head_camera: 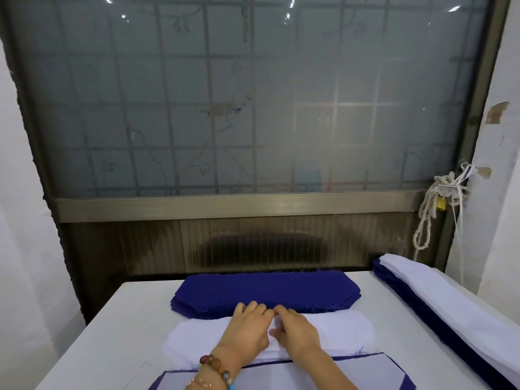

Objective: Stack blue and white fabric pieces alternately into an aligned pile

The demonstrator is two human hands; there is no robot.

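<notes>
- nearest my camera, the alternating pile (284, 374) lies at the bottom edge: a white piece on top with a blue border showing round it. its near part is cut off by the frame, so i can't judge how well it is aligned.
- behind it, the white table (118, 327) carries everything; its near corners run out of view.
- along the right edge i see a long side stack (450, 302), white on top with blue layers showing at its side; its near end is cut off.
- at the far side of the table lies the blue stack (264, 291), edges frayed, near edge partly hidden by my fingers.
- between the blue stack and the pile lies the white stack (343, 329), its middle covered by both hands.
- my left hand (247, 329), beaded bracelets on the wrist, rests palm down, fingers curled at the far edge of the white stack.
- my right hand (295, 330) touches the left, fingertips bent on the white fabric; whether either hand actually pinches a piece i cannot tell.
</notes>
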